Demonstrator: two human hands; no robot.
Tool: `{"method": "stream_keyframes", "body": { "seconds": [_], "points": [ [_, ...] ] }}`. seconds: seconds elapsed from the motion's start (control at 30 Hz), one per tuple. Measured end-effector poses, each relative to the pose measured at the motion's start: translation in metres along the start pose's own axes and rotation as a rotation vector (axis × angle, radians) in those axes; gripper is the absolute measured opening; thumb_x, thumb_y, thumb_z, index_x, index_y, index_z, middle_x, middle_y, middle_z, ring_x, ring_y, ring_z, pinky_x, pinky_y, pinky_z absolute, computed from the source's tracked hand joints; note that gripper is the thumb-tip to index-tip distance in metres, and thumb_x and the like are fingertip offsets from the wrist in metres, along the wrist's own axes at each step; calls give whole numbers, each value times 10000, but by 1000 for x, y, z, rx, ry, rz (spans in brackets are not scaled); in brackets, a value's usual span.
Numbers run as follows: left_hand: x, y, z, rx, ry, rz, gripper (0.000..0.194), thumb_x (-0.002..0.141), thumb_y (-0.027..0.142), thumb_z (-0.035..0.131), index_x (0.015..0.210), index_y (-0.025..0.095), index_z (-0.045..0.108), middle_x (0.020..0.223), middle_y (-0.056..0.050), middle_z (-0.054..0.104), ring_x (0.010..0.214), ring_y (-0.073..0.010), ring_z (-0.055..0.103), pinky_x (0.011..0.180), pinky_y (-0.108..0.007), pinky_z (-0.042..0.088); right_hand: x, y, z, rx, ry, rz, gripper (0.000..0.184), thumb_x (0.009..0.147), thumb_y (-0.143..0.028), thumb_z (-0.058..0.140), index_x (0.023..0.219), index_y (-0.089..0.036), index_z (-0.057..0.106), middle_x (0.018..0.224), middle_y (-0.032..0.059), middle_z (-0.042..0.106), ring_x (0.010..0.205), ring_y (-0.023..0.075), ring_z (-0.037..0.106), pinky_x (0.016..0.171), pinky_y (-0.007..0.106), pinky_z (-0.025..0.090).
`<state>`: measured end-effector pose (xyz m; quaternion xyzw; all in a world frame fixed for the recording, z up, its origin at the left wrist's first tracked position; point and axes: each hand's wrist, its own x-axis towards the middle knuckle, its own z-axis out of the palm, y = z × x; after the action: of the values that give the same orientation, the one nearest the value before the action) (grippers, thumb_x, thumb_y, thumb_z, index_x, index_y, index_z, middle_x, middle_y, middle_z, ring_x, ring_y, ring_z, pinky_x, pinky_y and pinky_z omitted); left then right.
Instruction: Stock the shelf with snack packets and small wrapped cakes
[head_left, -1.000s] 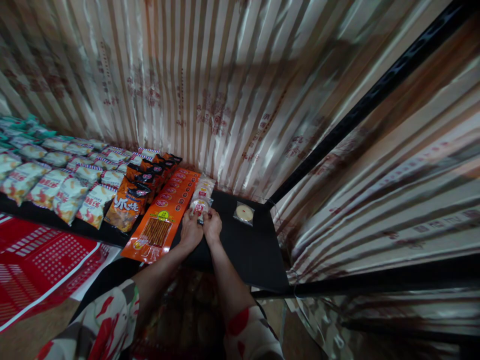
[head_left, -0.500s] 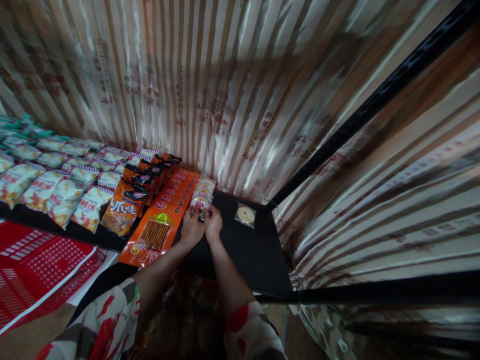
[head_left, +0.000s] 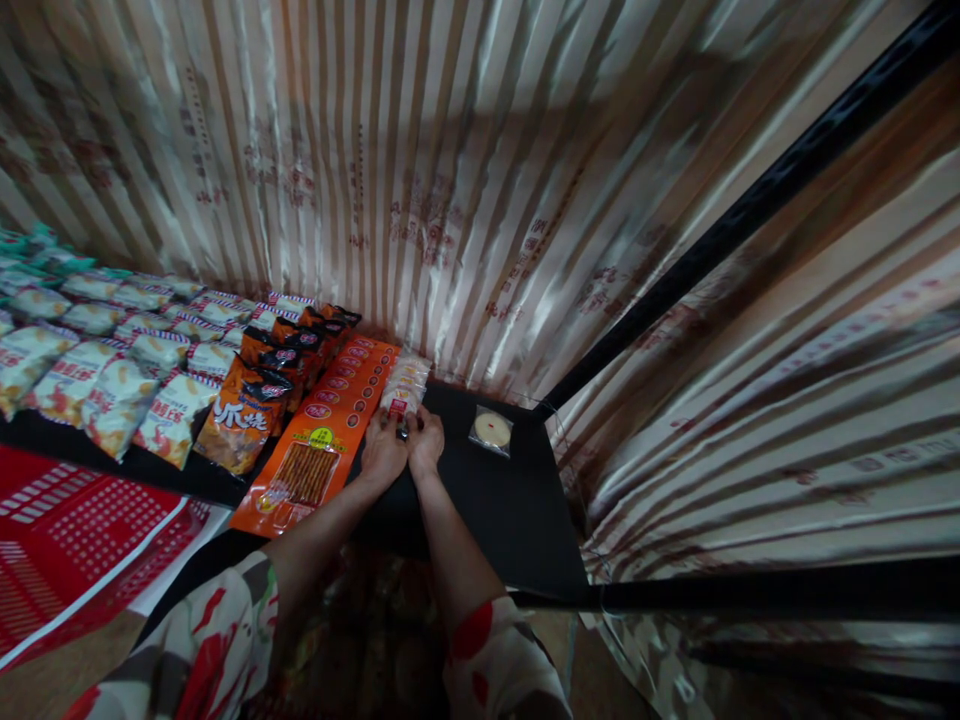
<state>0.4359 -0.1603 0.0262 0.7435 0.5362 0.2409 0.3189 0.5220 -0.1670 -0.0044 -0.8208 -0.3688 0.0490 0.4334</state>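
Note:
On the black shelf point(head_left: 499, 520) lies a row of small clear-and-white snack packets point(head_left: 405, 385), one behind another toward the curtain. Both my hands are at the front packet, side by side. My left hand point(head_left: 384, 450) grips its left edge with curled fingers, and my right hand point(head_left: 426, 442) has its fingers closed on the right edge. The lower part of that packet is hidden by my fingers. Just left of them is a long orange bag of snack sticks point(head_left: 319, 440). A round pale biscuit in a clear wrapper point(head_left: 492, 430) lies to the right, apart from my hands.
Orange-and-black snack bags point(head_left: 244, 415) and several rows of white snack bags point(head_left: 169, 410) fill the shelf's left side. A red plastic basket point(head_left: 82, 540) stands below at left. Striped curtain point(head_left: 465, 200) hangs behind, with a black metal post point(head_left: 675, 270) slanting up at right.
My hands stay at the front packet with hardly any movement; a little more of its face shows. The shelf goods at left sit slightly farther left in the view.

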Motion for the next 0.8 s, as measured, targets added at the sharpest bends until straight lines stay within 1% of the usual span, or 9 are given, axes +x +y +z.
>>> {"method": "stream_keyframes", "body": {
  "seconds": [0.13, 0.37, 0.57, 0.7, 0.8],
  "points": [
    [1, -1, 1, 23, 4, 23, 511, 747, 86, 490, 1255, 129, 520, 1402, -154, 381, 1293, -274, 372, 1052, -379, 351, 1, -2, 0, -30, -16, -2, 343, 852, -323, 474, 1115, -190, 650, 907, 76, 621, 821, 182, 557, 776, 270, 422],
    [2, 1, -1, 59, -10, 7, 491, 769, 130, 489, 1256, 181, 515, 1403, -115, 391, 1282, -270, 385, 1030, -387, 379, 2, -4, 0, -73, -10, -2, 352, 862, -335, 457, 1130, -200, 640, 904, 80, 621, 827, 196, 550, 772, 281, 415],
    [-1, 6, -8, 76, -77, 0, 524, 791, 127, 466, 1314, 130, 458, 1444, -147, 325, 1323, -286, 320, 1049, -386, 354, -1, -6, -2, -41, -8, 16, 349, 857, -310, 469, 1155, -192, 608, 926, 75, 630, 854, 188, 555, 784, 269, 416],
    [-2, 6, -9, 78, -66, 14, 543, 779, 117, 478, 1320, 142, 448, 1444, -147, 329, 1323, -284, 321, 1038, -396, 366, -3, -5, -2, -18, 0, 6, 329, 851, -298, 471, 1131, -194, 610, 947, 72, 632, 882, 188, 555, 802, 272, 417],
    [-2, 5, -8, 94, -68, 31, 551, 775, 108, 469, 1324, 120, 438, 1448, -155, 316, 1327, -284, 310, 1051, -392, 347, -3, -5, -2, -20, -9, 0, 313, 844, -290, 481, 1098, -180, 626, 958, 83, 630, 894, 195, 557, 819, 284, 416]
  ]
}}
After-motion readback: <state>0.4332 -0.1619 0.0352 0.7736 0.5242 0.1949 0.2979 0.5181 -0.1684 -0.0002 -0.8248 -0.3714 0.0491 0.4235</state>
